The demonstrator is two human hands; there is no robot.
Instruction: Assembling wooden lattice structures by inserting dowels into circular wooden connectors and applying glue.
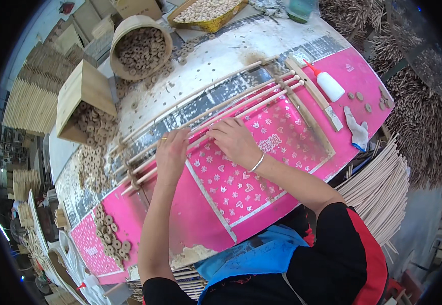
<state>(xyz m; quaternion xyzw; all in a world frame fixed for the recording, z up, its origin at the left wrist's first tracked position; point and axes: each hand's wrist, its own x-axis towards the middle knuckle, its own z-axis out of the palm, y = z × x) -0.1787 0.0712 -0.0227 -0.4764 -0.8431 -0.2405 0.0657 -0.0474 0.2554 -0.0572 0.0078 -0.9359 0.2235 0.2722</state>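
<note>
Several slim wooden rods (282, 94) lie side by side, slanting across the table from lower left to upper right. Round wooden balls cap some of their right ends, and disc-shaped wooden rings (133, 179) sit around the rods near their left ends. My left hand (171, 152) is closed over the nearer rods left of centre, its fingertips pressed together. Just to its right, my right hand (233, 142) curls its fingers over the same rods from the near side. My fingers hide the rod parts beneath them. Farther back, another thin rod (188, 98) lies apart from my hands.
Wooden rings spill from a round tub (166, 48) and a square wooden box (86, 84). More rings (107, 231) lie front left. At right are a white glue bottle (331, 87), a wooden strip (313, 91) and a glove (357, 131). Bundled sticks (381, 190) stand beyond the table's right edge.
</note>
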